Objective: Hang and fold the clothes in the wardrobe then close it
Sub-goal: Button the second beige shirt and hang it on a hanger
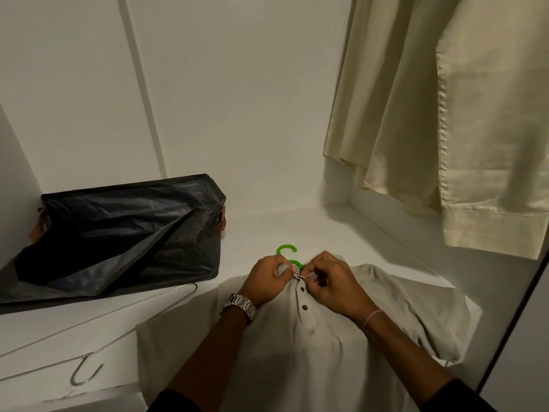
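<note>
- Left hand (269, 278) and right hand (329, 281) curled at the collar of a beige polo shirt (312, 346), fingers pinching the top button area.
- Shirt spread flat at the near edge of the white wardrobe shelf (297, 230), green hanger hook (286, 249) poking past the collar.
- Wire hanger (98, 325) lying left of the shirt, near the front edge.
- Dark storage bag (118, 230) in the back left corner.
- Cream garment (445, 114) hanging above the right side.

There were 2 hands (269, 278), 2 hangers, 1 green (287, 251) and 1 wire (98, 328), 2 pale garments, 1 shirt (312, 352) lying flat and 1 hanging (445, 114), and 1 black bag (118, 233).
</note>
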